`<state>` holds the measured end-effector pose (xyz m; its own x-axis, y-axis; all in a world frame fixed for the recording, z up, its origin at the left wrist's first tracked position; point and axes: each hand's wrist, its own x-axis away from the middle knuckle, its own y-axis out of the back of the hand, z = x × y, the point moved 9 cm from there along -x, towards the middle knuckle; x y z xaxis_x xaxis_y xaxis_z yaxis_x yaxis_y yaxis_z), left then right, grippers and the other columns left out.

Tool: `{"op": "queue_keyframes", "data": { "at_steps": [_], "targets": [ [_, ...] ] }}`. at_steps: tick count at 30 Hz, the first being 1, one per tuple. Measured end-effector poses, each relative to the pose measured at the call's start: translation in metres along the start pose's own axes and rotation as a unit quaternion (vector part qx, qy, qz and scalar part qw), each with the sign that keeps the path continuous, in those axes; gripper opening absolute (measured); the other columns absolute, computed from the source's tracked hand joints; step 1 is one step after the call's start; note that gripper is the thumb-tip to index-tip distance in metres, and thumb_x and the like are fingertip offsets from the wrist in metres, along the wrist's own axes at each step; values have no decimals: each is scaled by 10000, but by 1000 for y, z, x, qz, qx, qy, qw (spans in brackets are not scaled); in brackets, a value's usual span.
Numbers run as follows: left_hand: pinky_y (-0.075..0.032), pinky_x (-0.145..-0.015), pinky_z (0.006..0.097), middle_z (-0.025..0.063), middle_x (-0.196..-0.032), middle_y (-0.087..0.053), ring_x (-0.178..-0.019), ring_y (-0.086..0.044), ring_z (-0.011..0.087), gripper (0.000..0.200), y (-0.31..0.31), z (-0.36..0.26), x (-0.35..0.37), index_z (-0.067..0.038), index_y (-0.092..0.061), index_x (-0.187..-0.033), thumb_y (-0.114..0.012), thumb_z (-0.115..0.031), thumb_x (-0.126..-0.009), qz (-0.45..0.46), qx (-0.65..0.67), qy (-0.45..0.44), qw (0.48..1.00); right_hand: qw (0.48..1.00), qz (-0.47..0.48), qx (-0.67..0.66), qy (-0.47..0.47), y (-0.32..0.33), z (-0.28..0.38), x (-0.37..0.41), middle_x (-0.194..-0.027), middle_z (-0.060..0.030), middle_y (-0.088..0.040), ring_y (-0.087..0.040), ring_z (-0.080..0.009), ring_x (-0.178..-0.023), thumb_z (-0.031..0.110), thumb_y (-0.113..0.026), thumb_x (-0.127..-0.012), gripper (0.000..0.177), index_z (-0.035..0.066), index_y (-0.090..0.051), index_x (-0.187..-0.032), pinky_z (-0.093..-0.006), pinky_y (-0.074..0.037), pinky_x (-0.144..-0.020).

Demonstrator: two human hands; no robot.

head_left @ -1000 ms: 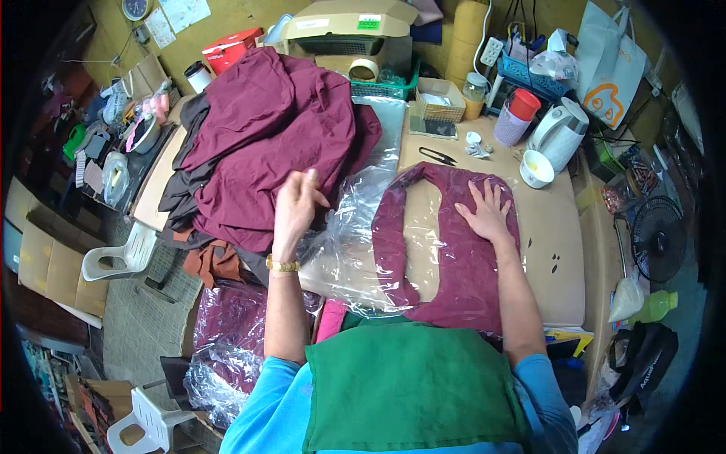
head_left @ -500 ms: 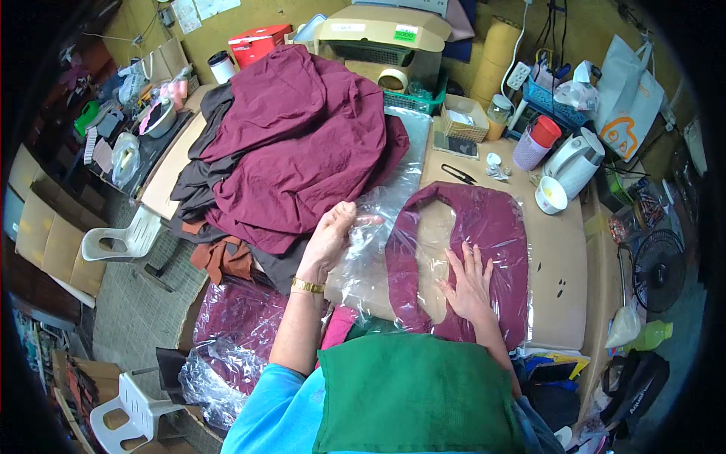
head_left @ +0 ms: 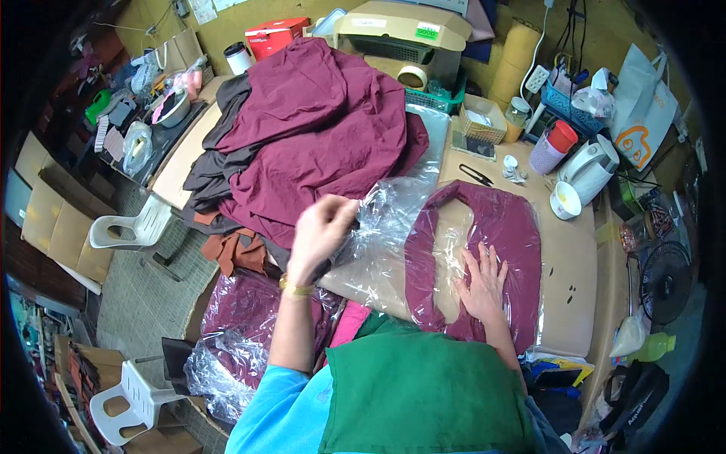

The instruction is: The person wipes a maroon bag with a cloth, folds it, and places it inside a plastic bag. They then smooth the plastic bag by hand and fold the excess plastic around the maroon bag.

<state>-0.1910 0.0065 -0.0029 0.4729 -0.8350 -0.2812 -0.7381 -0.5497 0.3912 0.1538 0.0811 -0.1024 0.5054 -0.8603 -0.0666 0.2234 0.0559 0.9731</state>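
Observation:
A maroon fabric item (head_left: 520, 250) with a long loop-like opening lies flat inside a clear plastic bag (head_left: 382, 261) on the cardboard-covered table. My right hand (head_left: 482, 286) rests on it through the plastic, palm down with fingers spread. To the left, my left hand (head_left: 324, 231) is curled and slightly blurred. Its fingertips pinch at the loose end of the plastic, though the exact grip is partly hidden. Just beyond this hand rises a large heap of maroon fabric (head_left: 318, 129), with dark cloth under it.
Black thread snips (head_left: 476, 175), a white cup (head_left: 565, 200) and a kettle (head_left: 590, 168) stand or lie on the right. More plastic-wrapped maroon pieces (head_left: 246, 321) sit low on the left, near rust-coloured scraps (head_left: 234, 251). A cardboard box (head_left: 401, 26) is at the back.
My left hand has drawn back a little to the left, away from the maroon item. My right hand stays flat on the bagged item. The whole view has shifted slightly.

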Motion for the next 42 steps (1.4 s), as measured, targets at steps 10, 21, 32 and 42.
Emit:
{"op": "queue_keyframes", "data": {
  "at_steps": [10,21,32,42],
  "targets": [
    [-392,-663,251,-19,-771,-559,-752,-507,82,206,-70,1,8,-89,-518,-736,-673,-30,-857,227,446,95,860,1000,-4,-1,-4,1,-1,-1,-1611,-191,-243,-163,-399,-1504,365,-682,-872,707,194,-410,-1502,-668,-91,-1175],
    [-526,-769,245,91,-1020,-628,-835,-632,159,245,33,4,-9,-46,-544,-1092,-700,-26,-905,-117,305,-6,945,1000,-30,4,-5,1,-1,-2,-1593,-202,-280,-186,-411,-1494,398,-642,-891,680,193,-419,-1500,-665,-106,-1172],
    [-431,-583,217,-30,-693,-604,-630,-528,42,129,19,31,63,-5,-665,-900,-734,-114,-909,-10,125,116,985,999,-16,20,-23,-6,3,-20,-1583,-217,-286,-186,-424,-1490,413,-635,-895,680,168,-424,-1493,-670,-91,-1171],
    [-489,-782,240,50,-950,-655,-885,-604,97,311,29,-6,52,12,-607,-1155,-718,-49,-871,-22,-19,31,999,999,-23,14,-22,-10,6,-22,-1595,-210,-276,-180,-415,-1497,476,-601,-923,665,183,-429,-1495,-679,-79,-1168]
  ]
}}
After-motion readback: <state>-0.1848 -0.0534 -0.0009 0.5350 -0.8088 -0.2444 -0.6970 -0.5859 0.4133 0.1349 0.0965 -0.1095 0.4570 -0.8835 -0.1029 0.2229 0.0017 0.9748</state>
